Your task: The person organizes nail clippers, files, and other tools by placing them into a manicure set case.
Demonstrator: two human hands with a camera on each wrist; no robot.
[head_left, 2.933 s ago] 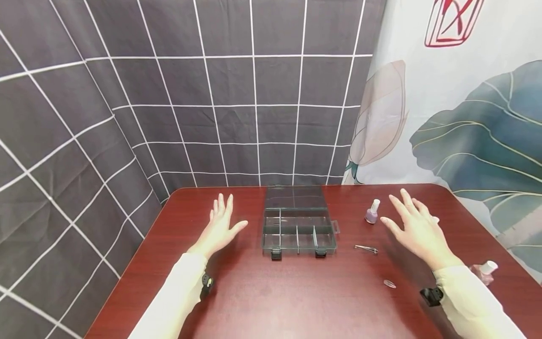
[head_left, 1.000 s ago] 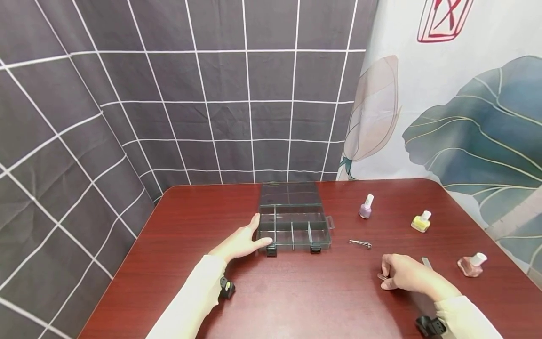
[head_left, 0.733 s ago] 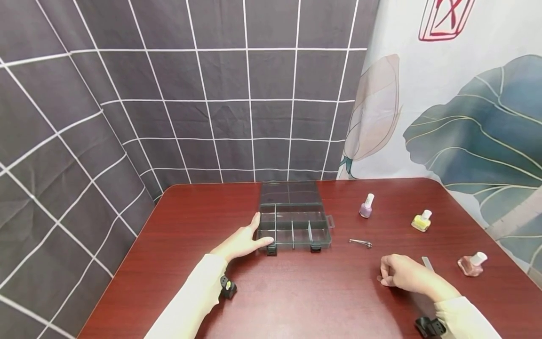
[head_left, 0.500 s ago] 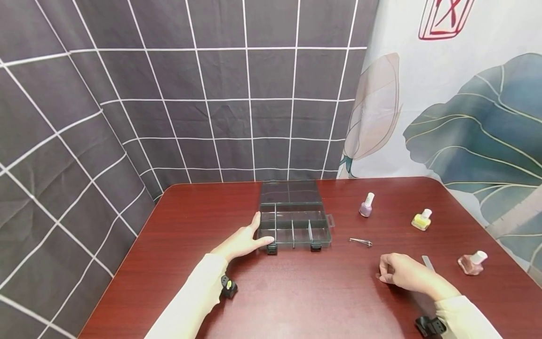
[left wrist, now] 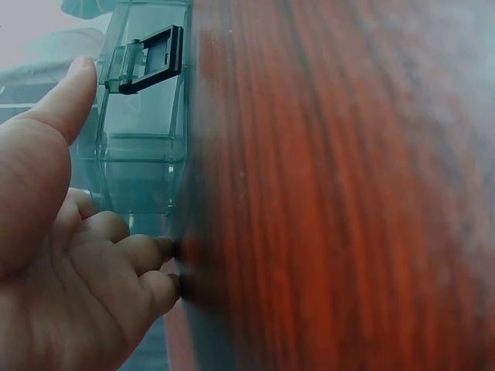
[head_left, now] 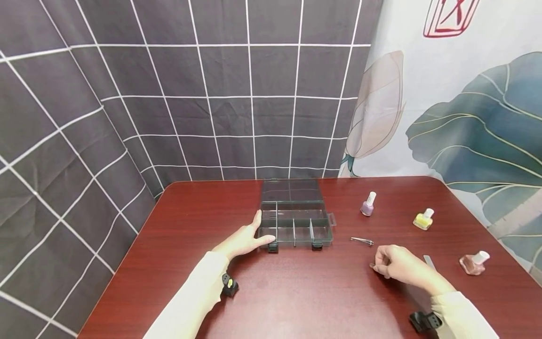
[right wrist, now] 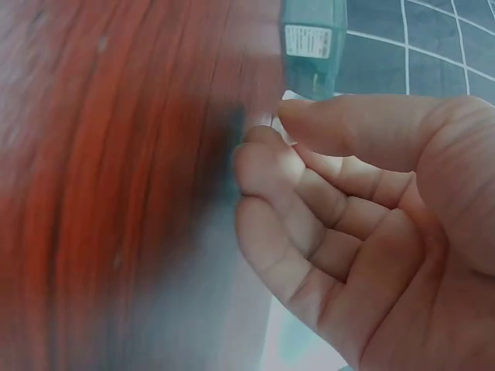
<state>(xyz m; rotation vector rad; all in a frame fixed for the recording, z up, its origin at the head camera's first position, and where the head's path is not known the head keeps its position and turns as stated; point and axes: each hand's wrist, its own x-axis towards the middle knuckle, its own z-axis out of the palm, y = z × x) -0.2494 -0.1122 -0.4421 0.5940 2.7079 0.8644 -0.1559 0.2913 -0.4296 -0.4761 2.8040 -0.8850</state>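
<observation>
A clear grey-green plastic box [head_left: 296,230] with dividers stands with its lid folded back. At its front left corner my left hand [head_left: 243,242] grips it, thumb over the front edge and fingers along the side. In the left wrist view the box's end and a black latch [left wrist: 158,60] show beside the thumb. My right hand [head_left: 400,266] pinches a small, clear, oval piece [head_left: 372,266] between thumb and fingertips, low over the table. Most of the piece is hidden by the fingers. Just beyond that hand lies a silver nail clipper [head_left: 362,241].
Purple [head_left: 368,205], yellow [head_left: 423,220] and pink [head_left: 474,262] nail polish bottles stand on the right of the red-brown table [head_left: 296,301]. A flat grey strip like a nail file [head_left: 429,261] lies behind the right wrist. Grey checked cloth [head_left: 224,113] hangs behind.
Since the oldest frame, my left hand has come to the box's corner and my right hand has lowered and pinched the oval piece. Lately the right hand has shifted slightly left and away.
</observation>
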